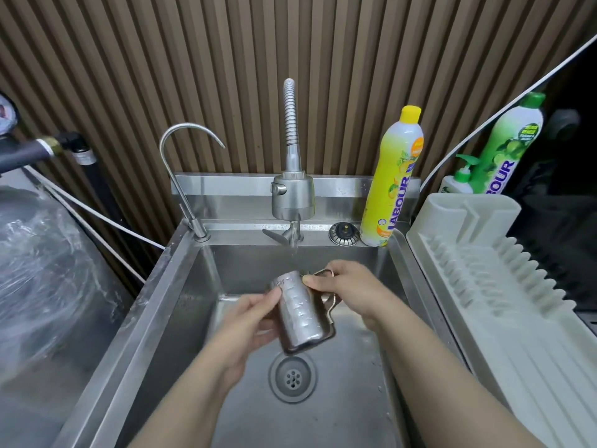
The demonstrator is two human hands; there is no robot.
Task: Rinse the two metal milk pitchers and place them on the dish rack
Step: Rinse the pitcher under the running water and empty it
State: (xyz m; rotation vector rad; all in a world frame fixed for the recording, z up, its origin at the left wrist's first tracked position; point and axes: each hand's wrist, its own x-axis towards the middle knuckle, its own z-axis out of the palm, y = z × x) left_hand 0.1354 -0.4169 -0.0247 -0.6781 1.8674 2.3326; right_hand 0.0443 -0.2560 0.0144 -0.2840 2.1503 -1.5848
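Observation:
One metal milk pitcher (298,313) is held over the steel sink (181,286), tipped so its mouth points down toward me and its base faces the tap. My left hand (248,328) grips its body from the left. My right hand (349,292) holds it at the handle side on the right. Water runs from the spray tap (293,197) just behind the pitcher. A second pitcher is not in view. The pale plastic dish rack (504,286) stands to the right of the sink with nothing on it.
A curved thin tap (184,150) rises at the sink's back left. A yellow detergent bottle (392,182) stands at the back right, with a green one (507,147) and a pump bottle (458,181) behind the rack. The drain (292,378) lies below the pitcher.

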